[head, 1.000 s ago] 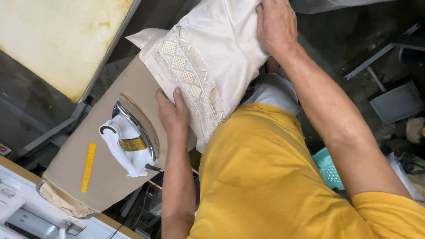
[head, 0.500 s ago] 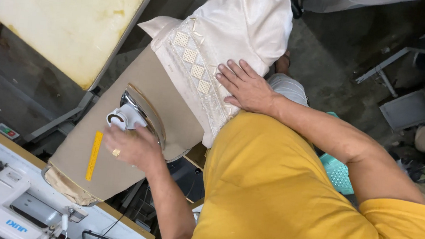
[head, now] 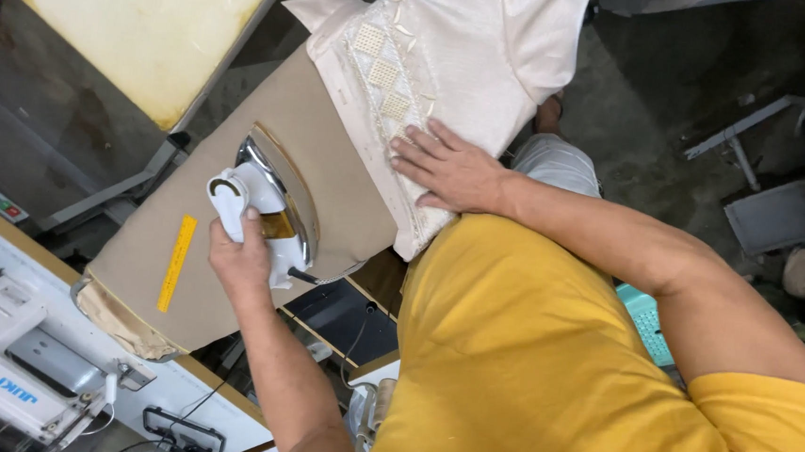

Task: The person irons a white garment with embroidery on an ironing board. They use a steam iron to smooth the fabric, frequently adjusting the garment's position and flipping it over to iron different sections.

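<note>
While right hand (head: 449, 168) stays flat, fingers spread, on cream garment (head: 453, 50), left hand (head: 242, 254) now clamps iron (head: 267, 202) handle, frame centre-left.

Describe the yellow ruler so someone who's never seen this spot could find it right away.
Start at the tan ironing board slanting across the middle. Toward its lower end, past the white iron gripped by one hand, lies the ruler. It is the only thin, flat, bright yellow strip on the board.
</note>
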